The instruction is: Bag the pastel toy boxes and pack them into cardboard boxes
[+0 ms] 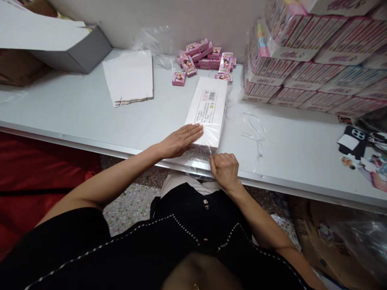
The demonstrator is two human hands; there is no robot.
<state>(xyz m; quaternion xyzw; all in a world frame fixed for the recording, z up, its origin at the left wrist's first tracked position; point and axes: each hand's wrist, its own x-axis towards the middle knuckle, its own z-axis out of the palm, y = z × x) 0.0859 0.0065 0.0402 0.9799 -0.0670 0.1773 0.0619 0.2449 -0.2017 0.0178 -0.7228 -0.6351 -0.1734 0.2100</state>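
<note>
Touching box point(199, 96), left hand point(183, 140), right hand point(225, 170) gripping film point(198, 170)

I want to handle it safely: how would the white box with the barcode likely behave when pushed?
The white box probably slides rather than rolls, being flat-sided on the smooth table. It may feel slippery, because shiny clear film covers its near end.

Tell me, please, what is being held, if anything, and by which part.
The right hand grips the clear plastic film by a gathered part at the near end of the white box; the left hand lies flat on the box, gripping nothing.
</note>
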